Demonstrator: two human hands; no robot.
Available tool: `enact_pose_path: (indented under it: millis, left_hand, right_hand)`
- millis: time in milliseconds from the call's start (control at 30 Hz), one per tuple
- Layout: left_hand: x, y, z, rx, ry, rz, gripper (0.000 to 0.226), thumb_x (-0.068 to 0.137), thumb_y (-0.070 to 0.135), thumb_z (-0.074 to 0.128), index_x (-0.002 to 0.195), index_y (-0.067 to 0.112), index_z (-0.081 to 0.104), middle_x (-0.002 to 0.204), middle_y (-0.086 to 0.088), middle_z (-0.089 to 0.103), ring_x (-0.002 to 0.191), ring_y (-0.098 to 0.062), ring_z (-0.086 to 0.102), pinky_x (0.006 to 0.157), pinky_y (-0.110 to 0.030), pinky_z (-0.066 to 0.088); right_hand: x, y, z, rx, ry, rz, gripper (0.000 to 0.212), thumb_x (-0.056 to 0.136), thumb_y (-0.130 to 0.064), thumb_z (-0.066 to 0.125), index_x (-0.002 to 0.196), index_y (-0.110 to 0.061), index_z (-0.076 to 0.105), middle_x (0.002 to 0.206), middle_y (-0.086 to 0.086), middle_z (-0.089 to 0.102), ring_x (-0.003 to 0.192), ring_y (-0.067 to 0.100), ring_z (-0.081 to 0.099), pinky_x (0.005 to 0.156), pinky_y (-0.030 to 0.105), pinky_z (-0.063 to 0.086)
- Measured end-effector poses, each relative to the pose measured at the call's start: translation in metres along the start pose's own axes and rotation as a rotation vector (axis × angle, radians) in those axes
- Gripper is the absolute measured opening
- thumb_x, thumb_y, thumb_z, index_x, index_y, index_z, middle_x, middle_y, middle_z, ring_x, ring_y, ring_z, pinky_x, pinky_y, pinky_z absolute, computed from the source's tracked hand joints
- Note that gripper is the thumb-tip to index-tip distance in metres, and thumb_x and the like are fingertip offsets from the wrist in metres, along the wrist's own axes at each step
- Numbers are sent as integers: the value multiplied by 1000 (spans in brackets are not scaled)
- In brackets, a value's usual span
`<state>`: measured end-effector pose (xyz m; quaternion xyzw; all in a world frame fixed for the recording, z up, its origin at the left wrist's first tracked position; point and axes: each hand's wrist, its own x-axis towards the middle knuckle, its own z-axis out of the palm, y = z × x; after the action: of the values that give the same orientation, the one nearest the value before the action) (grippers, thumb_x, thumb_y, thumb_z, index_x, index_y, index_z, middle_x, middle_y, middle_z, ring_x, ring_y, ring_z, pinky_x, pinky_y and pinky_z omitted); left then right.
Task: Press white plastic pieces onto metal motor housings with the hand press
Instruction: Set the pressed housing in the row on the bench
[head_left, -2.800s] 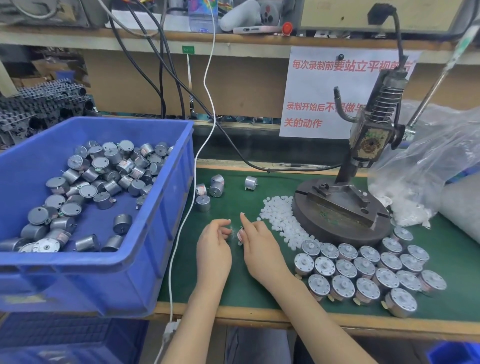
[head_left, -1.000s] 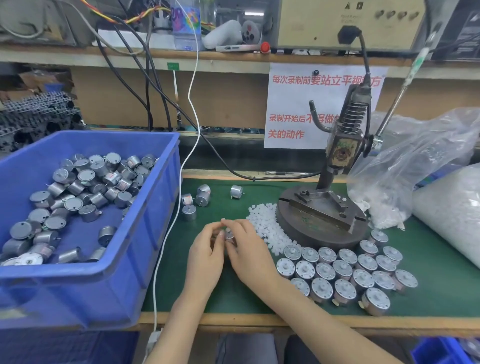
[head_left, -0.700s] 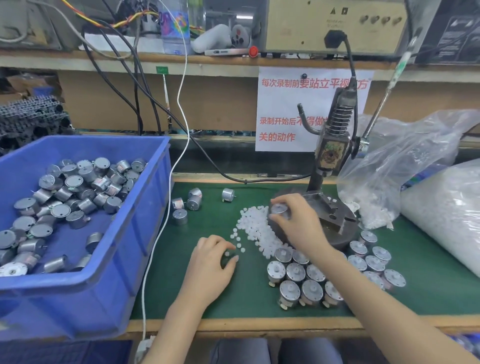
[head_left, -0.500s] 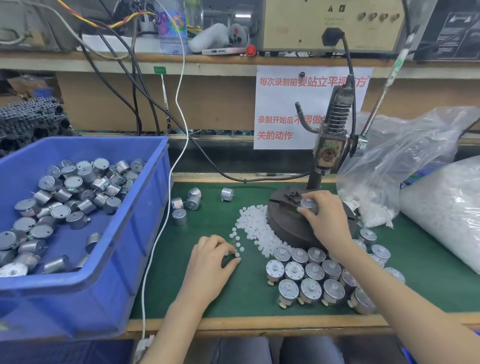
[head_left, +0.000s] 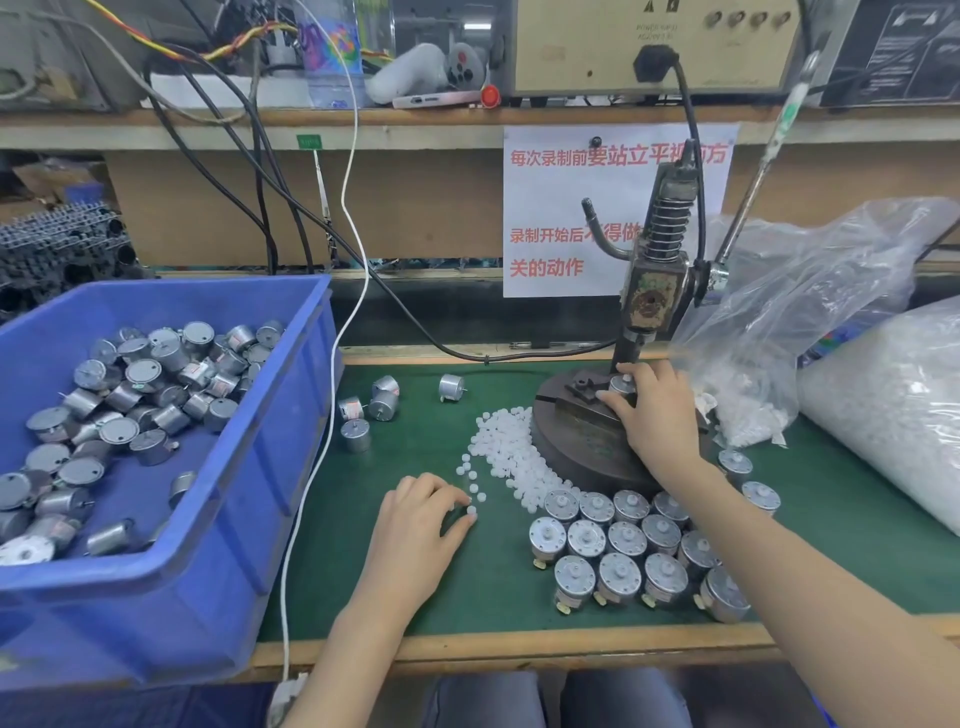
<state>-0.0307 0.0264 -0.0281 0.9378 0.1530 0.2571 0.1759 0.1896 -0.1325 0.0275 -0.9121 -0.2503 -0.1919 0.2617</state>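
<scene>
Blue bin (head_left: 130, 623) of motor housings (head_left: 130, 395) left of left hand (head_left: 415, 530), clear bag (head_left: 810, 312) of blurred white bits right of right hand (head_left: 657, 415), its fingers gripping one housing (head_left: 622, 385) on the hand press (head_left: 654, 291), left fingertips curled over white plastic pieces (head_left: 504, 452), pinch unclear.

Green bench mat (head_left: 519, 597) — motors (head_left: 621, 540), white pieces (head_left: 504, 452), press (head_left: 592, 436).

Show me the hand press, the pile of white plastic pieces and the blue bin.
hand press (head_left: 653, 291), head view, on its worn body block.
pile of white plastic pieces (head_left: 506, 447), head view, middle of the heap.
blue bin (head_left: 114, 623), head view, on its front wall.
</scene>
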Motion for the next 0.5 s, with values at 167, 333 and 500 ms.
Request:
enact_pose_path:
  millis: [167,333,500]
  left_hand:
    - [0,2,0,1,-14,42,22,92,32,54,110,25,64,98,9,54,95,-13,46,84,-19,30]
    - [1,3,0,3,5,54,12,87,23,63,93,16,71,90,2,59,86,-20,50,80,-26,37]
    - [1,5,-2,1,12,53,9,86,20,65,88,13,70,87,0,60,83,-23,51,77,-28,39]
  right_hand:
    - [-2,4,-7,222,-19,116,58,87,-35,61,132,-3,44,125,19,47,118,31,40,99,39,34]
    - [7,2,-35,818,113,386,53,87,-1,44,139,-8,34,138,10,41,124,19,40,105,38,35]
    - [55,-26,-88,1176,135,490,53,77,-3,44,130,-10,38,102,1,51,84,9,47,69,16,41]
